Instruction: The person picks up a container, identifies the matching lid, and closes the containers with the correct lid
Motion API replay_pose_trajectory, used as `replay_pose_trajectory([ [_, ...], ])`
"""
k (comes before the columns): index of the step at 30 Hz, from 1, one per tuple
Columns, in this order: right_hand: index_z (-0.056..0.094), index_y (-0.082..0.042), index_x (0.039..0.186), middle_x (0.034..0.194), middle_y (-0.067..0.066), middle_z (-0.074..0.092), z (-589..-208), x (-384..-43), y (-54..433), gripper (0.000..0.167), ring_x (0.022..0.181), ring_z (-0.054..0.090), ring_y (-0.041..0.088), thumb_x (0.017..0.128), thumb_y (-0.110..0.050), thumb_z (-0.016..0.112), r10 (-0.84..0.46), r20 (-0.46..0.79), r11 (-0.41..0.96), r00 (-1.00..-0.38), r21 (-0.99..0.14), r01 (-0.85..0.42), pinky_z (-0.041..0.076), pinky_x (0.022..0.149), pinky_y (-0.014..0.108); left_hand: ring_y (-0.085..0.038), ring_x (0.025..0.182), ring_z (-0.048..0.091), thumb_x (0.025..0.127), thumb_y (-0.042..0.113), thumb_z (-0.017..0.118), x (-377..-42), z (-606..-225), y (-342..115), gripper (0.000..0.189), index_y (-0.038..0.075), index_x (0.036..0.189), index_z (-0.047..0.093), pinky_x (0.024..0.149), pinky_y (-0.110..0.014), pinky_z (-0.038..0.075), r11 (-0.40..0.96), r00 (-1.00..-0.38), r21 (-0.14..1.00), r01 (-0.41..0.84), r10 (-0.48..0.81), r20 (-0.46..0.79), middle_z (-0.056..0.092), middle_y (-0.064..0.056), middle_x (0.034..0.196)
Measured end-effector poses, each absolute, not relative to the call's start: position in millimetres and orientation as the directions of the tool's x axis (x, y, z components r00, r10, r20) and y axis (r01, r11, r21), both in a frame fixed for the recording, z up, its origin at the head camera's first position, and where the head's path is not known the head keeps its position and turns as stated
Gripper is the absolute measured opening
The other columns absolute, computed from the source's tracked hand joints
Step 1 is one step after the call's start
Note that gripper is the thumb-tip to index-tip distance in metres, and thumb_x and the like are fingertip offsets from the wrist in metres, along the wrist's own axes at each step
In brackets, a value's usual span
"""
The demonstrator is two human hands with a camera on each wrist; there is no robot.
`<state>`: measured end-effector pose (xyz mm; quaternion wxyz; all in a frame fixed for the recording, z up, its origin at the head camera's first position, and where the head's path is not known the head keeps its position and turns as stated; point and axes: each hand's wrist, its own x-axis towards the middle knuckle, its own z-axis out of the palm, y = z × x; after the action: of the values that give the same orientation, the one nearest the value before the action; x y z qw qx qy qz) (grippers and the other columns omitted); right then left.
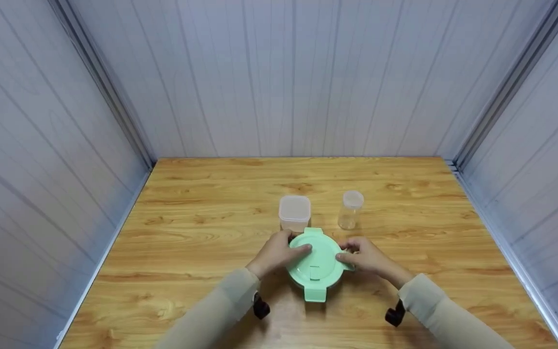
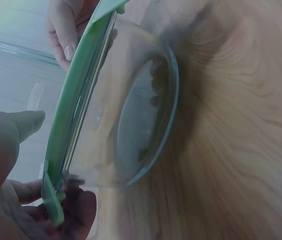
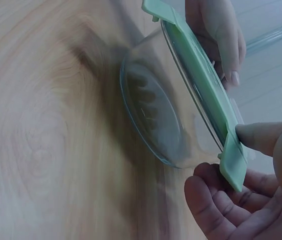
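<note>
A round clear glass food container (image 2: pixel 148 125) with a mint-green lid (image 1: pixel 320 259) is between my two hands. My left hand (image 1: pixel 279 256) grips its left side, thumb over the lid and fingers curled below the rim. From the right, my right hand (image 1: pixel 368 258) pinches the lid's edge by a side flap (image 3: pixel 233 167), its thumb on top and fingers underneath. That flap sticks outward, as does the near flap (image 1: pixel 315 294). Whether the glass base touches the table cannot be told.
Just beyond the container stands a squarish translucent tub (image 1: pixel 295 209) with a lid. To its right is a clear cylindrical jar (image 1: pixel 350 211) with a whitish cap. Pale panel walls (image 1: pixel 269 77) enclose the wooden table (image 1: pixel 201 203) at the back and sides.
</note>
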<state>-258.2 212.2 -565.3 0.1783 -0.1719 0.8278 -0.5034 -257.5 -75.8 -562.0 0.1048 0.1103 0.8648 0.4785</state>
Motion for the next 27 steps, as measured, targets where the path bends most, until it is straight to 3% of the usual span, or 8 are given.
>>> replay_pose_trajectory([
  [7, 0.064, 0.014, 0.132, 0.106, 0.009, 0.076, -567, -255, 211, 0.038, 0.083, 0.069, 0.009, 0.106, -0.012, 0.070, -0.475, -0.204, 0.364, -0.856, -0.931, 0.019, 0.062, 0.066, 0.025, -0.019, 0.098, 0.065, 0.094, 0.056, 0.082, -264, -566, -63, 0.052, 0.010, 0.114, 0.070, 0.092, -0.042, 0.058, 0.577, -0.969, 0.813, 0.077, 0.237, -0.076, 0.072, -0.002, 0.105],
  [11, 0.063, 0.015, 0.131, 0.103, 0.008, 0.074, -567, -255, 209, 0.037, 0.081, 0.070, 0.009, 0.105, -0.011, 0.070, -0.456, -0.235, 0.355, -0.858, -0.932, 0.067, 0.064, 0.065, 0.028, -0.017, 0.093, 0.064, 0.093, 0.058, 0.082, -267, -570, -59, 0.052, 0.012, 0.114, 0.071, 0.088, -0.039, 0.057, 0.608, -0.973, 0.792, 0.062, 0.214, -0.087, 0.071, 0.000, 0.102],
  [21, 0.060, 0.016, 0.126, 0.092, 0.001, 0.069, -570, -254, 208, 0.034, 0.075, 0.066, 0.008, 0.104, -0.007, 0.070, -0.460, -0.215, 0.293, -0.861, -0.953, 0.081, 0.061, 0.062, 0.024, -0.017, 0.093, 0.064, 0.091, 0.055, 0.086, -268, -577, -58, 0.055, 0.010, 0.116, 0.067, 0.088, -0.038, 0.058, 0.570, -0.981, 0.821, 0.039, 0.179, -0.078, 0.072, -0.001, 0.101],
  [27, 0.063, 0.013, 0.124, 0.092, 0.002, 0.069, -570, -253, 208, 0.034, 0.076, 0.062, 0.008, 0.103, -0.012, 0.073, -0.423, -0.194, 0.378, -0.885, -0.926, 0.022, 0.055, 0.062, 0.022, -0.016, 0.093, 0.066, 0.090, 0.051, 0.088, -268, -578, -56, 0.050, 0.012, 0.115, 0.069, 0.090, -0.039, 0.058, 0.527, -0.981, 0.848, 0.062, 0.190, -0.046, 0.073, 0.000, 0.099],
])
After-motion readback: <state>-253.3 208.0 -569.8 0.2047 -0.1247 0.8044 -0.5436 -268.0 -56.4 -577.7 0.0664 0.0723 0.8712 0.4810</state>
